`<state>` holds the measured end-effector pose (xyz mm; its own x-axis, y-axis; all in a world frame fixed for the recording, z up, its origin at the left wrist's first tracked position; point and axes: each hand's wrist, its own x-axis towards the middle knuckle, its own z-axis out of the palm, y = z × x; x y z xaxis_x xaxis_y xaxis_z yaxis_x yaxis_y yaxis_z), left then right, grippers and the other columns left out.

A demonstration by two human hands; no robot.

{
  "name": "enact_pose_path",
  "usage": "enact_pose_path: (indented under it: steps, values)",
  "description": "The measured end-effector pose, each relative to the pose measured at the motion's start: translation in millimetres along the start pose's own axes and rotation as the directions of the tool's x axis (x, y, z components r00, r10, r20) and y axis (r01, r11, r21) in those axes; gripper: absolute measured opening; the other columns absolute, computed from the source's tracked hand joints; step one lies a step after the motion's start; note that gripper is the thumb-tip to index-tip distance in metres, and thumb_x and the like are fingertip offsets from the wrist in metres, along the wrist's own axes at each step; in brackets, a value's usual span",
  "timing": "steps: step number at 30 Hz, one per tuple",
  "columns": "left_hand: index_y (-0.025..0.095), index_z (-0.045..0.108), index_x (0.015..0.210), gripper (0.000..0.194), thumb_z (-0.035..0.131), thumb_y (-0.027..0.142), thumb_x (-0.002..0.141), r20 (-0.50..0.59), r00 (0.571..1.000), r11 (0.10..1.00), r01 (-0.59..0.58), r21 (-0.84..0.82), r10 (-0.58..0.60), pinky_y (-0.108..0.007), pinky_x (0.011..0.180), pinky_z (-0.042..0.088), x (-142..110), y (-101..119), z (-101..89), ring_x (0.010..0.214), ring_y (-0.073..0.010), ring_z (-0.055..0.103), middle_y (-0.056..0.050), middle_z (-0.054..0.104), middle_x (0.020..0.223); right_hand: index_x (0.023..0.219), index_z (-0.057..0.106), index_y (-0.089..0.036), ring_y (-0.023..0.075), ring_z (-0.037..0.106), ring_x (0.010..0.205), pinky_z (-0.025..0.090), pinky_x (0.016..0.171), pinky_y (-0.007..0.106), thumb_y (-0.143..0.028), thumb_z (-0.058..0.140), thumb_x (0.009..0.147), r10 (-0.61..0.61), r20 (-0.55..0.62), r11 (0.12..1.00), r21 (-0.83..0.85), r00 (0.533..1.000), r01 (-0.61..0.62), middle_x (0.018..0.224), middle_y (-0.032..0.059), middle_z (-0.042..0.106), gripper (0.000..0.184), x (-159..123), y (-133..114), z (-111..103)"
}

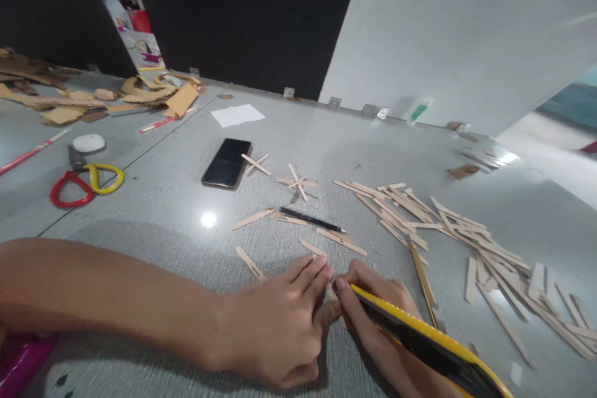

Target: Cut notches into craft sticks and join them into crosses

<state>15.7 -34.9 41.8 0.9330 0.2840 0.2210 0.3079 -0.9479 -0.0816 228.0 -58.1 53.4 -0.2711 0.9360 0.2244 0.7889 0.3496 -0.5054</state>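
My right hand (pixel 387 305) grips a yellow and black utility knife (pixel 429 339), its tip end pointing away from me and to the left. Fingers together, my left hand (pixel 275 326) presses a wooden craft stick (pixel 332 292) against the grey table, just left of the knife tip. That stick is mostly hidden under my fingers. Another craft stick with a slot (pixel 249 261) lies by my left knuckles. Beyond my hands are a black pen (pixel 311 219) and a few loose sticks (pixel 341 241). Two small crossed-stick pieces, one a cross (pixel 256 165) and one a star (pixel 297 183), lie farther off.
A large pile of craft sticks (pixel 494 255) spreads on the right, with a narrow brownish strip (pixel 422 280) near my right hand. At left lie scissors (pixel 72 189), a white mouse-like object (pixel 88 143) and cardboard scraps (pixel 153 92). A phone (pixel 227 163) and white paper (pixel 237 115) lie ahead.
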Motion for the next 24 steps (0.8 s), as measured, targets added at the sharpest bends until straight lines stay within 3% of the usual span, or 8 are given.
enact_pose_path:
  steps: [7,14,20,24]
  values:
    - [-0.011,0.056,0.140,0.068,0.052,0.044,0.101,0.008,1.000,1.000,0.003,-0.012,-0.003,-0.054,0.126,0.027,0.9,0.2,-2.6,0.143,-0.0465,0.052,-0.040,0.055,0.145,0.086,0.047,-0.029,0.0162,0.062,0.054,0.049,0.062,0.029,-0.030,0.045,0.108,-0.064,0.007,0.994,0.087,0.998,0.063,0.065,-0.0058,0.062,0.022,2.0,-3.5,-2.9]
    - [-0.010,0.056,0.143,0.069,0.052,0.044,0.100,0.028,1.000,1.000,0.014,-0.013,-0.013,-0.054,0.126,0.028,0.7,0.7,-2.6,0.144,-0.0457,0.050,-0.037,0.055,0.148,0.081,0.042,-0.029,0.0152,0.058,0.054,0.043,0.056,0.028,-0.029,0.048,0.108,-0.077,0.105,0.997,0.004,0.991,0.077,0.063,-0.0071,0.058,0.027,1.9,5.4,-6.0]
    - [-0.009,0.056,0.143,0.067,0.050,0.042,0.101,0.037,0.999,1.000,-0.012,0.017,0.012,-0.055,0.125,0.028,0.3,0.1,-2.7,0.144,-0.0464,0.051,-0.037,0.056,0.147,0.078,0.046,-0.027,0.0169,0.058,0.059,0.044,0.059,0.029,-0.035,0.048,0.107,-0.018,0.100,1.000,0.006,0.995,0.018,0.064,-0.0046,0.060,0.031,0.9,6.1,-7.3]
    - [-0.010,0.055,0.143,0.063,0.046,0.038,0.103,0.002,0.999,0.999,-0.040,0.014,0.040,-0.057,0.124,0.028,-0.1,-1.1,-0.4,0.142,-0.0481,0.052,-0.040,0.055,0.145,0.074,0.048,-0.027,0.0138,0.052,0.045,0.042,0.048,0.026,-0.043,0.046,0.108,0.135,0.120,0.958,0.238,0.984,-0.160,0.053,-0.0060,0.056,0.038,-1.7,3.8,-5.5]
